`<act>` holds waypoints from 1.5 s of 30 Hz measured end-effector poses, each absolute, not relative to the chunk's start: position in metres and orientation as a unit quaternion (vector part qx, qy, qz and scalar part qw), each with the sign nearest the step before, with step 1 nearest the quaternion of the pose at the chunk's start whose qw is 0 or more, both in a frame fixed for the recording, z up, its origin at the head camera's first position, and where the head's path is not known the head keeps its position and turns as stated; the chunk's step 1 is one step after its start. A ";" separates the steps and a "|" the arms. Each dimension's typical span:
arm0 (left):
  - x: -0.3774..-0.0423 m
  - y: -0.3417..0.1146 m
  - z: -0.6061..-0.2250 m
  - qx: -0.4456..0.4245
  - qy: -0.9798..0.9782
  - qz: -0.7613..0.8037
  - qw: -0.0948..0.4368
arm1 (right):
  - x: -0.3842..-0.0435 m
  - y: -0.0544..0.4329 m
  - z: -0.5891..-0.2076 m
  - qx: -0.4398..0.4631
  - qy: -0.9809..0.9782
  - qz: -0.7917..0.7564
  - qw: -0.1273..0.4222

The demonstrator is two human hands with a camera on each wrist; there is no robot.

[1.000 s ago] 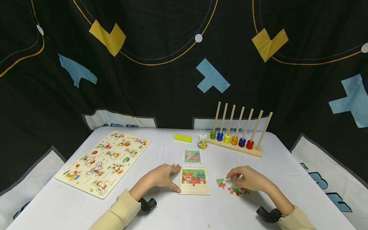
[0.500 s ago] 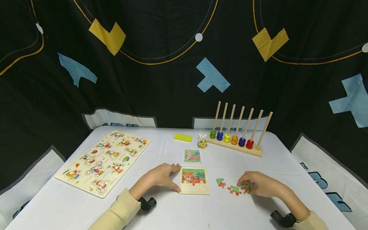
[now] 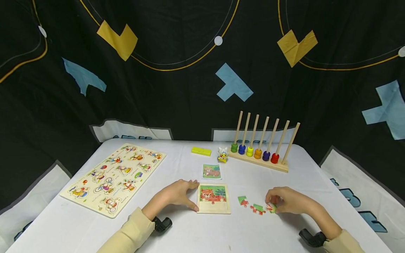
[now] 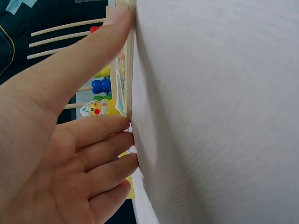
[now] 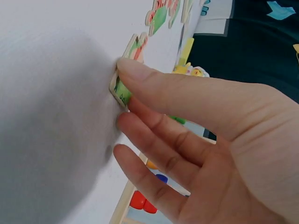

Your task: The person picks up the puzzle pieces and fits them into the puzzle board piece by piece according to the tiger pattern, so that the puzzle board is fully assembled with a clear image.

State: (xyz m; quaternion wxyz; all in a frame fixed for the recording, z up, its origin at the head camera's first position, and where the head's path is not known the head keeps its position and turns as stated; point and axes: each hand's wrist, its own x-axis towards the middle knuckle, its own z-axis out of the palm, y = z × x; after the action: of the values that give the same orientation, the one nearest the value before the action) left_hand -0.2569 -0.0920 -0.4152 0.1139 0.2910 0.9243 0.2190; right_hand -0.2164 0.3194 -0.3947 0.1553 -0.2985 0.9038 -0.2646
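My right hand (image 3: 286,201) pinches a jigsaw puzzle piece (image 5: 121,92) with green and red print; in the right wrist view the thumb lies on it, close to the tablecloth. Left of that hand lie two more pieces: a green-topped piece (image 3: 257,208) and a corner piece (image 3: 243,201). My left hand (image 3: 179,194) rests at the left edge of a square wooden puzzle tray (image 3: 215,211), fingers nearly straight and thumb spread to its lower corner. The tray's upper part holds a joined red tiger picture (image 3: 212,195); bare wood shows below.
A small picture card (image 3: 212,172) lies behind the tray. Farther back are a yellow block (image 3: 201,151), a small toy figure (image 3: 223,155) and a wooden peg rack (image 3: 257,161) with coloured beads. A large animal puzzle board (image 3: 115,179) covers the table's left side.
My right hand has shifted right from over the pieces to the rightmost one, taken hold of it and turned it, so its green side now faces right. My left hand stays at the tray.
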 end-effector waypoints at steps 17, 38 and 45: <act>-0.256 -0.092 -0.415 0.304 0.920 0.224 0.108 | -0.219 0.322 -0.396 -0.299 0.904 -0.268 0.143; -0.257 -0.092 -0.416 0.295 0.922 0.225 0.107 | -0.230 0.289 -0.390 -0.343 0.891 -0.283 0.092; -0.256 -0.091 -0.416 0.294 0.923 0.226 0.106 | -0.235 0.259 -0.392 -0.353 0.884 -0.293 0.086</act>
State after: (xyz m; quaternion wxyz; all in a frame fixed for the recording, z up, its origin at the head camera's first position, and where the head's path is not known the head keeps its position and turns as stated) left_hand -0.2560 -0.0915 -0.4159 0.1061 0.2940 0.9226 0.2260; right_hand -0.2353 0.2594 -0.3923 0.0859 -0.3535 0.8843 -0.2927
